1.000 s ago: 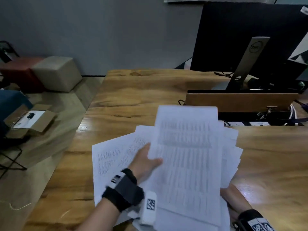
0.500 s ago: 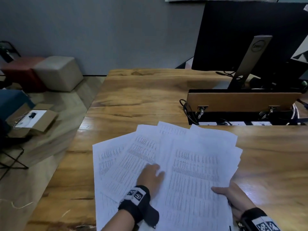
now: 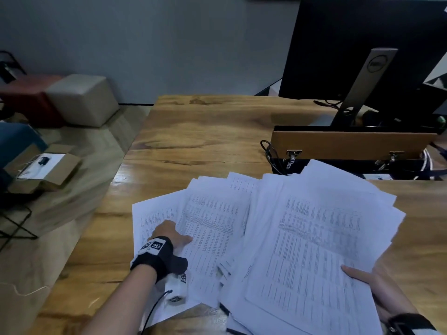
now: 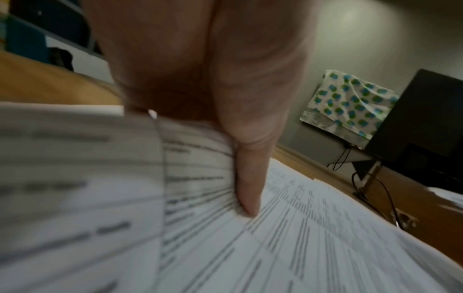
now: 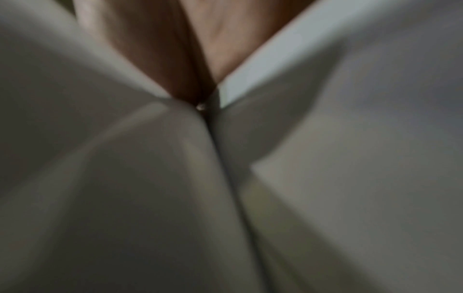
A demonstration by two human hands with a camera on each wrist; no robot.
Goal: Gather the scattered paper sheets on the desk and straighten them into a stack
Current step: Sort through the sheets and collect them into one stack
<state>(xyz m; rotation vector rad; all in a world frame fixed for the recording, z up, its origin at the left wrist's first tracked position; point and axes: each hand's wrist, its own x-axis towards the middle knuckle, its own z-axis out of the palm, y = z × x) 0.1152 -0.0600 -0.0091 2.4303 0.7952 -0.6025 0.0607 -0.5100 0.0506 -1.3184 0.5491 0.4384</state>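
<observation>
While the left hand [image 3: 169, 234] pinches the left-side papers [image 3: 212, 228] with its thumb on top, the right hand [image 3: 377, 290] grips the near right edge of the fanned pile [image 3: 314, 250], thumb on top, all spread untidily across the wooden table [image 3: 205, 131] before a monitor [image 3: 358, 44].

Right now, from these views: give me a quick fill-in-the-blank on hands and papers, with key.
1. The paper sheets lie fanned out on a desk made of ____.
2. The left hand rests on the ____ side of the fan.
3. The right hand holds the sheets with its ____ on top of the page.
4. Behind the papers stands a ____, seen from the back.

Missing words: wood; left; thumb; monitor
</observation>
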